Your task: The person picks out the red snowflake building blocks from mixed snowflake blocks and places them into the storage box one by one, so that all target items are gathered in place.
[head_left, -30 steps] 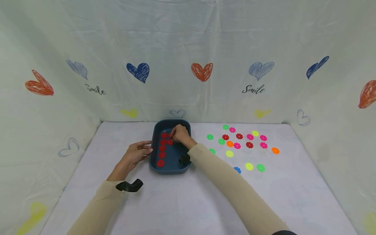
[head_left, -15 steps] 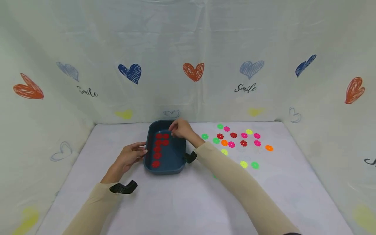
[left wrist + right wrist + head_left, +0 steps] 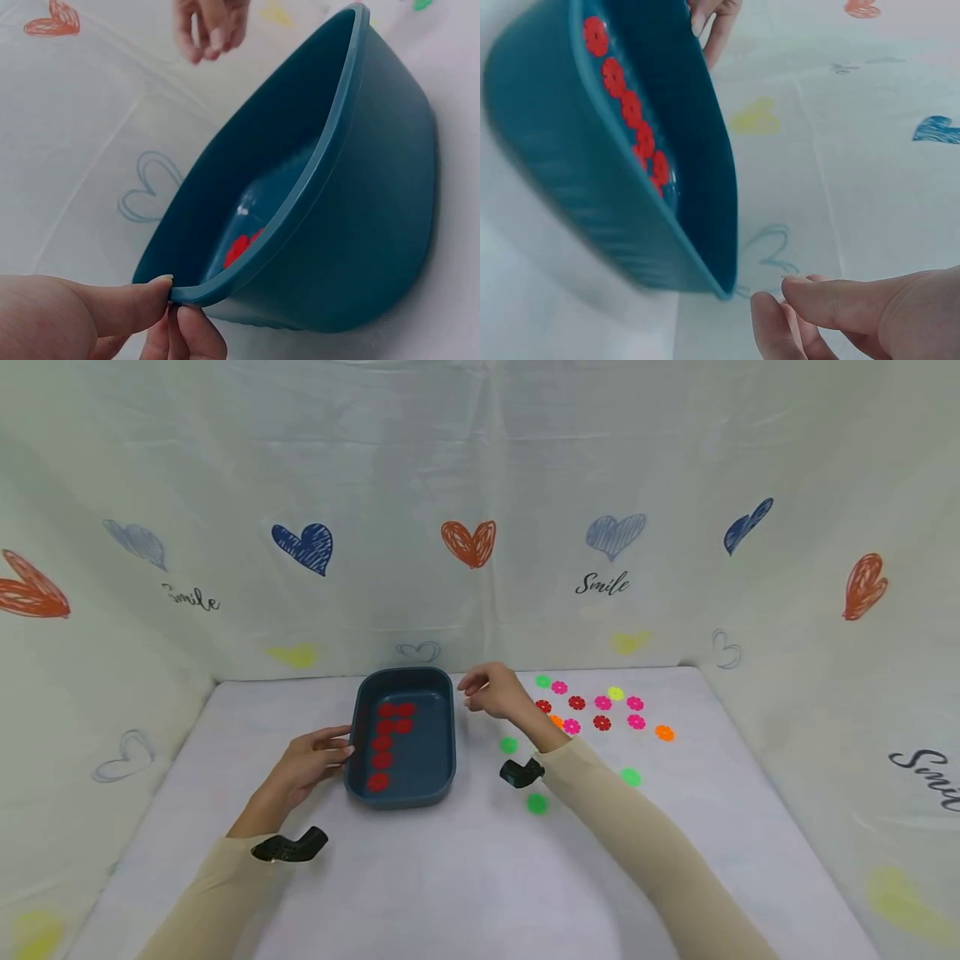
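Note:
A dark blue rectangular tub (image 3: 427, 760) stands on the table, with several red flower-shaped discs (image 3: 382, 760) lying flat toward its left side. My left hand (image 3: 309, 764) is at the tub's left edge; in the left wrist view its thumb and fingers pinch the rim (image 3: 199, 292). Just beyond the right edge of the tub, my right hand (image 3: 497, 691) hovers with loosely bent fingers. Nothing shows between its thumb and fingertips (image 3: 766, 304) in the right wrist view.
Loose flower discs in several colours lie on the right of the table, among them dark red (image 3: 602, 723), pink (image 3: 636, 722), orange (image 3: 664, 733) and green (image 3: 536, 804) ones. A white sheet (image 3: 390, 460) printed with hearts hangs behind and at both sides.
My right hand has lifted out of the tub and moved right, past its edge. A red disc it was touching lies in the tub. My left hand stays at the rim; the head view has shifted.

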A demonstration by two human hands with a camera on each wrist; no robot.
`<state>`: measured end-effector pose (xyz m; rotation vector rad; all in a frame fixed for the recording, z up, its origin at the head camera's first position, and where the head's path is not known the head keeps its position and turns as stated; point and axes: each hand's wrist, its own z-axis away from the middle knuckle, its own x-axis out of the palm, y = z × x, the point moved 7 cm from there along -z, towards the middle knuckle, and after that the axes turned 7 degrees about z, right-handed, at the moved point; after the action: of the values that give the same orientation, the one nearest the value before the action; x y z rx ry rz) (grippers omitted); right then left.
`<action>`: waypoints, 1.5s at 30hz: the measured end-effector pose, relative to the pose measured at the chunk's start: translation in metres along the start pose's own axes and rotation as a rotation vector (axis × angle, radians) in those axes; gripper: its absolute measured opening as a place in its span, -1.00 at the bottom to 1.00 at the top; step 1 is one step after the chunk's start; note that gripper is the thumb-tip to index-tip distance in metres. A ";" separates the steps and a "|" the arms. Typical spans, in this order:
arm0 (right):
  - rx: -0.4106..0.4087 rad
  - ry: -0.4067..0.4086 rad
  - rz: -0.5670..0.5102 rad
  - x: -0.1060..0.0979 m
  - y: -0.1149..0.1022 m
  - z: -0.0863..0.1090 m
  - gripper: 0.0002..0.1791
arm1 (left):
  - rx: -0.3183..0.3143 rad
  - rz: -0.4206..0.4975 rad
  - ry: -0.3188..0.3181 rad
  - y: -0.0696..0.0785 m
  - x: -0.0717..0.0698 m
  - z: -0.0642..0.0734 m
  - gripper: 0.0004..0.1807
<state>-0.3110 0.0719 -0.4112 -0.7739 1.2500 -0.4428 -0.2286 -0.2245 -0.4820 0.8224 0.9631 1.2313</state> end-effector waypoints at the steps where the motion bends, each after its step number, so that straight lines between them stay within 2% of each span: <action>1: 0.002 0.002 -0.014 -0.002 0.002 0.002 -0.78 | -0.003 -0.002 0.001 0.000 -0.002 0.000 -0.35; 7: 0.002 0.011 -0.104 -0.010 0.019 0.018 -0.80 | -0.015 -0.015 0.007 -0.003 -0.010 0.000 -0.34; 17: 0.034 0.051 -0.122 -0.031 0.059 0.042 -0.74 | -0.007 0.001 -0.010 -0.003 -0.015 0.000 -0.33; 28: 0.139 0.097 -0.097 -0.050 0.113 0.066 -0.66 | -0.031 -0.001 0.017 -0.006 -0.010 -0.003 -0.33; 36: 0.198 0.138 -0.083 -0.072 0.146 0.078 -0.66 | -0.028 0.022 0.004 -0.006 -0.002 -0.006 -0.33; 45: 0.253 0.180 -0.009 -0.089 0.169 0.085 -0.62 | -0.039 0.022 0.008 -0.006 -0.001 -0.006 -0.35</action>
<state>-0.2732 0.2702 -0.4655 -0.5335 1.3263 -0.6761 -0.2321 -0.2265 -0.4896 0.7997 0.9363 1.2693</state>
